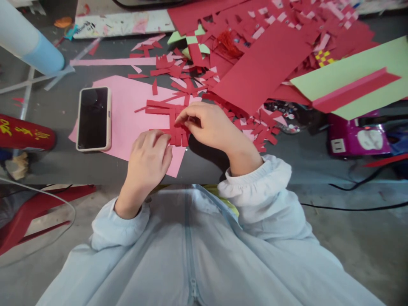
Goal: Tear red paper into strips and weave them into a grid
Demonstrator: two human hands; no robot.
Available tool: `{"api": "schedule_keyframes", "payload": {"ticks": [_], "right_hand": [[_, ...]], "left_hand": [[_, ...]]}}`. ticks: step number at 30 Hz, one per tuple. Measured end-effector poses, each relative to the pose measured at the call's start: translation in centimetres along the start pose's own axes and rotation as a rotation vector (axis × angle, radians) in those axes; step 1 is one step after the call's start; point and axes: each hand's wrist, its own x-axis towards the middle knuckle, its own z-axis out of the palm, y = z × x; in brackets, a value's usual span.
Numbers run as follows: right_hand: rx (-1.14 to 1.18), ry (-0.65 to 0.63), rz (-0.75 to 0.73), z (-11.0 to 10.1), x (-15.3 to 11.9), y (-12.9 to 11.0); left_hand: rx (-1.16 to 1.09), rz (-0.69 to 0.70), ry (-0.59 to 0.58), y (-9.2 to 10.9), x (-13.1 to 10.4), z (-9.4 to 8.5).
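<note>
In the head view, narrow red paper strips [172,119] lie crossed and partly woven on a pink paper sheet [127,102]. My right hand [212,125] comes in over their right side, thumb and forefinger pinched on a red strip. Along the lower left edge of the weave, my left hand [148,155] is closed, with its fingers curled at the strip ends. Its fingertips cover part of those ends. A phone [93,119] with a dark screen rests on the left part of the pink sheet.
Red and pink scraps [178,68] spread behind my hands. Large red paper [264,63] and green paper [350,76] lie to the right, near a purple packet [360,138]. A red can [25,132] and a white-and-blue bottle [35,42] are at left.
</note>
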Motion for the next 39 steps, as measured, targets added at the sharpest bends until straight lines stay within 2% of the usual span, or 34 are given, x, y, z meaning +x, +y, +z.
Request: {"api": "schedule_keyframes", "payload": {"ticks": [7,21,27,39], "right_hand": [[0.176,-0.007,0.132,-0.2,-0.1,-0.2],[0.093,0.010,0.107,-0.4,-0.1,-0.2],[0.060,0.004,0.105,-0.3,-0.2,0.1],[0.062,0.005,0.100,-0.3,0.0,0.0]], "left_hand": [[0.043,-0.109,0.046,-0.7,0.4,-0.1],[-0.009,-0.063,0.003,-0.9,1.8,0.2],[0.006,-0.058,-0.049,-1.0,2.4,0.0],[0.193,0.058,-0.018,-1.6,3.0,0.7]]}}
